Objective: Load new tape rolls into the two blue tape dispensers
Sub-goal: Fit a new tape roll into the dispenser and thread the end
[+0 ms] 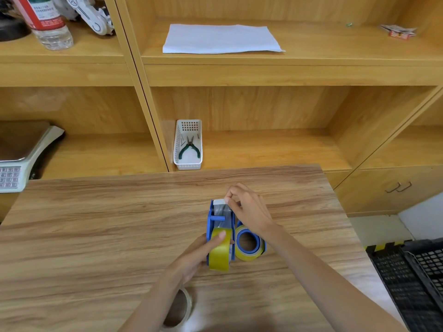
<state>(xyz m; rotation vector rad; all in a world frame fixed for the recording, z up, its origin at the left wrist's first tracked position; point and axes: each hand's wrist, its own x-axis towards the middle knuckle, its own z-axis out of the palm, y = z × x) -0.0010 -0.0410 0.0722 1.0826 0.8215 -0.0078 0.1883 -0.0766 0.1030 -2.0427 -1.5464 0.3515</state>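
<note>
A blue tape dispenser (213, 219) stands upright on the wooden table (96, 224) with a yellowish tape roll (219, 256) seated in it. My left hand (203, 248) grips the dispenser and roll from the left, thumb on top of the roll. My right hand (249, 209) pinches the white end of the tape (219, 202) at the dispenser's far end; the clear strip runs back to the roll. A second blue dispenser with a yellow roll (249, 243) lies on its side just to the right, partly under my right wrist. Under my left forearm lies an almost empty tape ring (182, 307).
A white basket (188, 165) with green-handled pliers sits on the shelf behind the table. A scale (21, 154) stands at the left, and a black crate (417, 279) at the lower right. White paper (220, 38) and a water bottle (48, 22) lie on upper shelves.
</note>
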